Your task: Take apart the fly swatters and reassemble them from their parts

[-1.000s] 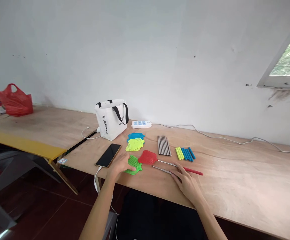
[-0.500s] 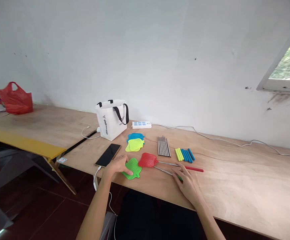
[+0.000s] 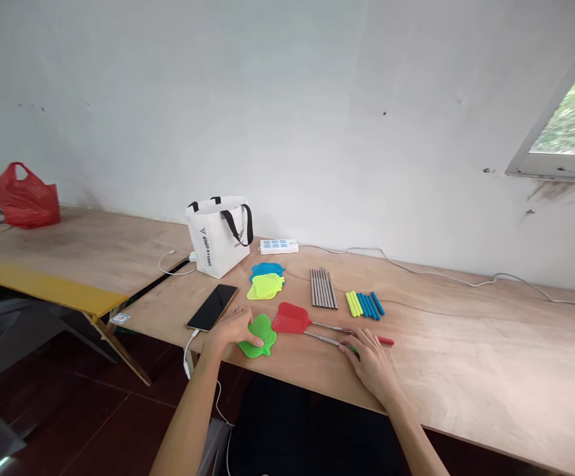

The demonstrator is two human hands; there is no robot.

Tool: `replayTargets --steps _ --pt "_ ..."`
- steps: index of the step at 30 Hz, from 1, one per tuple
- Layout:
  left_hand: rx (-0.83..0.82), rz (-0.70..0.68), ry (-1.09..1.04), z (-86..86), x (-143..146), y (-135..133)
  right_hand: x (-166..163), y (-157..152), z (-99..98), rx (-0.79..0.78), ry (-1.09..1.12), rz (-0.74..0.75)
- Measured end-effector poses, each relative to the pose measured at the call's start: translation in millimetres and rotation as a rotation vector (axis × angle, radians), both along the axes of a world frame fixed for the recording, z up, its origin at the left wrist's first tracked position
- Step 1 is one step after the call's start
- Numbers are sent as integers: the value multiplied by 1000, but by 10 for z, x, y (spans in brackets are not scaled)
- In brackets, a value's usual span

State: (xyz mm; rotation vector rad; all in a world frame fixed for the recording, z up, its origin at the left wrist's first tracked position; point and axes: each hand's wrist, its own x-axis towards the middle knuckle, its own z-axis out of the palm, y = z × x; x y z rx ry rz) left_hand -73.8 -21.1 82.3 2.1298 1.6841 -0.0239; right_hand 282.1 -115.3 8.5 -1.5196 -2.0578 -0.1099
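Green mesh head [image 3: 268, 336] just left of the red swatter [image 3: 291, 318]; left hand [image 3: 234, 328] partly curled, thumb down on the mesh, fingers at its edge, while right hand [image 3: 371, 361] is loosely closed over a green-handled rod [image 3: 321, 339] along that swatter's near side. Head looks light and bendy (plastic, probably), best taken by its stub; rod looks stiff, perhaps slick, best gripped at the handle.

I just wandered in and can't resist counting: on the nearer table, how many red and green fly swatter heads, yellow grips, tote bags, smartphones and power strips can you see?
Red fly swatter head: 1
Green fly swatter head: 1
Yellow grips: 3
White tote bag: 1
Smartphone: 1
Power strip: 1
Total: 8
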Motion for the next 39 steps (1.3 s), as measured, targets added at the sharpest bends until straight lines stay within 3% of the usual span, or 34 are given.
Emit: replayTargets --steps 12,16,22,32,39 --pt "-76 1 -32 40 -87 -24 14 3 46 -18 152 39" --pt "-91 -15 11 59 -22 -61 7 -5 43 -1 156 -23" --pt "-82 4 8 39 60 -81 1 -7 46 -29 175 2" --pt "-170 7 -74 107 -150 -65 -6 -16 67 -74 188 16" --pt "230 23 -320 211 -268 -52 -32 -53 104 -37 172 27"
